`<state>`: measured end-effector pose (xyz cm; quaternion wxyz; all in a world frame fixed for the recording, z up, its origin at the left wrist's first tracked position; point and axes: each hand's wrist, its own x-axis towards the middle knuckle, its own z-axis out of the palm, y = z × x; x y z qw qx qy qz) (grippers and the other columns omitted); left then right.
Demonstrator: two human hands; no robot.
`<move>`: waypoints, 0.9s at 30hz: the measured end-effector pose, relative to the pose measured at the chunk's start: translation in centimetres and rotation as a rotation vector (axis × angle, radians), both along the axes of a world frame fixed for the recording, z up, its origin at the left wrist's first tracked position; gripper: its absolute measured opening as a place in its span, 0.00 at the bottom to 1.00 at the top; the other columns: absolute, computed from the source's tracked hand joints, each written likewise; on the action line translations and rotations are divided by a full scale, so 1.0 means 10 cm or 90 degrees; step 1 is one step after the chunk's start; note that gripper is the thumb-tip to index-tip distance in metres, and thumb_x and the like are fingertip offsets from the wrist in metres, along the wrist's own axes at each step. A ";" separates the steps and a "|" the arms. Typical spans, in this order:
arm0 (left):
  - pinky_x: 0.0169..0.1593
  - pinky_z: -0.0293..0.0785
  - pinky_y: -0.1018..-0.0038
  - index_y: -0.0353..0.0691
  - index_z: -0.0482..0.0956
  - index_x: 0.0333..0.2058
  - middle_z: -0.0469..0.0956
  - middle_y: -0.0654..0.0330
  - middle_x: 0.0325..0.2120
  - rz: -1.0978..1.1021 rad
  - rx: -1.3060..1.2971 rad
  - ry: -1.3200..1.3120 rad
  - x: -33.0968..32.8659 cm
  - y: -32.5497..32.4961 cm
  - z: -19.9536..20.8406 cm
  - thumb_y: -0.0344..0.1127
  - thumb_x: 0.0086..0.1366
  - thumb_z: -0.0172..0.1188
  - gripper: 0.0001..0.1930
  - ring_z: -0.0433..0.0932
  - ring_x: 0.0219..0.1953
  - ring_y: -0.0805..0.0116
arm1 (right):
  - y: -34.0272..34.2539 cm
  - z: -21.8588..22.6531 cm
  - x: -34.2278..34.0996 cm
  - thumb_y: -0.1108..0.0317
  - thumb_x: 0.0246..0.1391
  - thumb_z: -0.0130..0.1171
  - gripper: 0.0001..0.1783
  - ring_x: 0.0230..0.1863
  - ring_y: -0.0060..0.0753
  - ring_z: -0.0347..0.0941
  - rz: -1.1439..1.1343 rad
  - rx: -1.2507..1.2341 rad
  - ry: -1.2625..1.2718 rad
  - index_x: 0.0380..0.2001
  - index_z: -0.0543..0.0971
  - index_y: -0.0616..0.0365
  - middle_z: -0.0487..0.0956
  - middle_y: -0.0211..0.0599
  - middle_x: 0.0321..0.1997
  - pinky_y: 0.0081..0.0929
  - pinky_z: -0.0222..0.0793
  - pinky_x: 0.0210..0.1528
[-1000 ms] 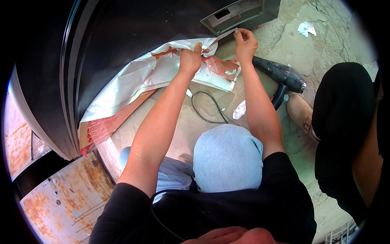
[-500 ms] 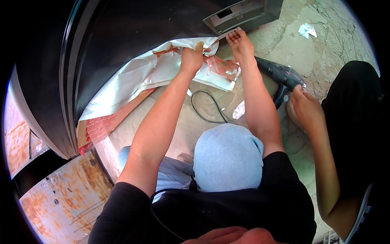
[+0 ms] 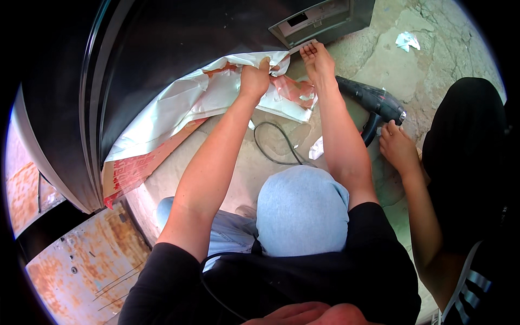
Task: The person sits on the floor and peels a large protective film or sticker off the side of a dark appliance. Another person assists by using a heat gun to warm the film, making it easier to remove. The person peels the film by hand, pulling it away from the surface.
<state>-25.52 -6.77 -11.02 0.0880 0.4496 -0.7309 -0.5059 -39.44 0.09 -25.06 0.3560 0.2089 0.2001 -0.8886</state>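
We have our left hand pinching the sheet, long axis along the panel's lower edge, right hand just beside its right end, fingers curled, hold unclear.

We count, clock face centred on the view: hands, three, being the wearer's left hand (12 o'clock) and right hand (1), plus a co-worker's hand (3). Hair dryer: one (2). White sheet: one (10). Red-printed board: one (9). Cord loop: one (12–1). Larger white scraps: two (2, 2–3).
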 end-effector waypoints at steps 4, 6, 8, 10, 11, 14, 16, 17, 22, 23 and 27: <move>0.38 0.81 0.71 0.23 0.76 0.47 0.84 0.50 0.37 0.010 0.012 -0.005 -0.05 0.07 0.07 0.34 0.73 0.51 0.16 0.84 0.38 0.65 | 0.01 -0.02 -0.03 0.71 0.62 0.56 0.06 0.38 0.33 0.71 0.004 -0.016 -0.013 0.39 0.73 0.63 0.73 0.37 0.36 0.38 0.74 0.49; 0.38 0.81 0.71 0.23 0.76 0.47 0.84 0.50 0.38 0.014 0.010 0.004 -0.02 0.07 0.06 0.34 0.73 0.51 0.16 0.84 0.38 0.65 | 0.02 0.00 -0.03 0.72 0.62 0.56 0.06 0.38 0.33 0.71 0.015 0.003 -0.013 0.38 0.73 0.64 0.72 0.37 0.36 0.39 0.74 0.50; 0.36 0.79 0.71 0.24 0.76 0.46 0.85 0.50 0.36 0.012 0.009 0.025 -0.02 0.05 0.01 0.34 0.73 0.51 0.16 0.84 0.35 0.65 | 0.00 -0.01 -0.06 0.73 0.60 0.57 0.07 0.36 0.34 0.72 0.014 0.011 -0.007 0.37 0.72 0.64 0.73 0.38 0.34 0.39 0.76 0.47; 0.31 0.76 0.71 0.25 0.74 0.46 0.85 0.50 0.33 0.010 0.012 0.054 -0.01 0.01 -0.04 0.35 0.72 0.51 0.15 0.83 0.30 0.66 | -0.04 -0.02 -0.08 0.73 0.59 0.57 0.06 0.34 0.34 0.72 0.013 0.017 -0.013 0.36 0.72 0.64 0.73 0.38 0.33 0.39 0.77 0.45; 0.31 0.76 0.71 0.25 0.74 0.46 0.85 0.50 0.33 0.010 0.014 0.056 -0.01 0.01 -0.05 0.35 0.72 0.51 0.15 0.83 0.30 0.66 | -0.04 -0.02 -0.08 0.74 0.60 0.57 0.06 0.34 0.34 0.72 0.014 0.022 -0.017 0.36 0.72 0.64 0.73 0.38 0.33 0.39 0.77 0.45; 0.34 0.78 0.71 0.24 0.75 0.46 0.84 0.50 0.35 0.002 0.018 0.050 -0.01 0.04 -0.01 0.34 0.73 0.51 0.15 0.84 0.33 0.65 | -0.02 -0.02 -0.08 0.73 0.60 0.57 0.05 0.35 0.34 0.72 0.013 0.024 -0.023 0.35 0.72 0.63 0.73 0.38 0.34 0.39 0.76 0.46; 0.38 0.82 0.71 0.22 0.75 0.47 0.83 0.50 0.39 -0.010 0.021 0.024 -0.02 0.04 0.03 0.33 0.74 0.50 0.16 0.84 0.39 0.63 | -0.01 -0.01 -0.07 0.73 0.60 0.56 0.05 0.36 0.35 0.72 0.006 0.009 -0.022 0.36 0.73 0.63 0.72 0.38 0.34 0.40 0.75 0.48; 0.38 0.82 0.71 0.22 0.75 0.47 0.83 0.50 0.40 -0.009 0.019 0.017 -0.02 0.03 0.02 0.33 0.74 0.50 0.16 0.84 0.39 0.63 | 0.00 0.00 -0.05 0.73 0.60 0.56 0.05 0.37 0.35 0.71 0.001 -0.005 -0.029 0.36 0.73 0.63 0.72 0.38 0.35 0.40 0.75 0.49; 0.33 0.77 0.70 0.25 0.77 0.43 0.85 0.50 0.33 0.016 -0.006 0.059 -0.01 0.04 -0.02 0.35 0.72 0.51 0.15 0.84 0.30 0.65 | 0.01 0.06 -0.03 0.72 0.60 0.55 0.05 0.39 0.34 0.70 -0.002 -0.036 -0.048 0.37 0.74 0.64 0.71 0.37 0.35 0.38 0.72 0.52; 0.33 0.77 0.70 0.24 0.77 0.43 0.85 0.50 0.33 0.009 -0.016 0.054 0.01 0.01 -0.05 0.35 0.72 0.51 0.15 0.84 0.31 0.65 | 0.01 0.07 -0.04 0.72 0.60 0.55 0.05 0.39 0.34 0.70 0.001 -0.032 -0.057 0.37 0.74 0.64 0.71 0.38 0.35 0.38 0.72 0.52; 0.35 0.81 0.71 0.22 0.75 0.46 0.82 0.50 0.39 0.003 0.003 0.035 0.02 0.02 -0.04 0.33 0.73 0.50 0.15 0.84 0.37 0.64 | 0.00 0.06 -0.06 0.73 0.60 0.55 0.05 0.38 0.34 0.69 0.010 0.005 -0.078 0.36 0.74 0.65 0.71 0.38 0.35 0.37 0.72 0.51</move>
